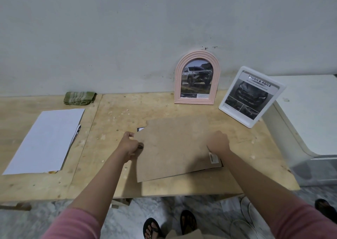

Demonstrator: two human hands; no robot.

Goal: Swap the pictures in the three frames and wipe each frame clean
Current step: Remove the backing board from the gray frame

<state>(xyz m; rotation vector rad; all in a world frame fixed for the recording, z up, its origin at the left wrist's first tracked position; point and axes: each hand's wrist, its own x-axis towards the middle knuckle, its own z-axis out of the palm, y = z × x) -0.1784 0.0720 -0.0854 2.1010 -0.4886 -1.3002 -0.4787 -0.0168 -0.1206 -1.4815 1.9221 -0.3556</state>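
Note:
A brown backing board (175,147) lies tilted over a face-down frame on the wooden table (127,107); only a dark corner (140,129) and the lower right edge of that frame show. My left hand (130,145) grips the board's left edge. My right hand (218,142) holds its right edge, fingers curled over it. A pink arched frame (197,80) with a truck picture leans on the wall. Beside it stands a white rectangular frame (251,96) with a car advert. A folded green cloth (79,98) lies at the back left.
A stack of white paper sheets (45,140) lies on the left part of the table. A white appliance or cabinet (310,114) stands to the right of the table. Sandals and feet are on the marble floor below.

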